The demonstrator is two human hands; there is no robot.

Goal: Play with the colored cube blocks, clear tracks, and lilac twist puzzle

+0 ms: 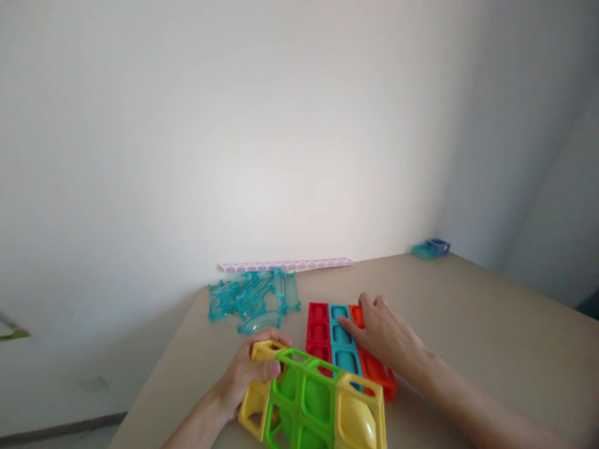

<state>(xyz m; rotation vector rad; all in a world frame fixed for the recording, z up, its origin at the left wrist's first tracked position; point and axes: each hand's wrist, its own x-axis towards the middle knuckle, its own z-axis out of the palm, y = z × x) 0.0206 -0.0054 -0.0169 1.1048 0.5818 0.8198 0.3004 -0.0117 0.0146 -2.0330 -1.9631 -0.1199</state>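
Observation:
In the head view my left hand (pixel 250 371) grips the upper left corner of a block of joined yellow and green plastic cubes (pixel 318 399), tilted close to the camera. Thumb and fingers close around a yellow cube at its end. Behind it on the table lies a flat panel of red, blue and orange cubes (pixel 344 333), its near part hidden by the block. My right hand (pixel 386 330) rests over the orange column, thumb reaching onto the blue one and fingers bent over the far side.
A pile of clear teal track pieces (pixel 255 296) lies at the back left of the table (pixel 477 330). Behind it a purple patterned strip (pixel 290 265) runs along the wall. A dark blue cube (pixel 438 247) and a teal piece (pixel 423 251) sit at the far right corner.

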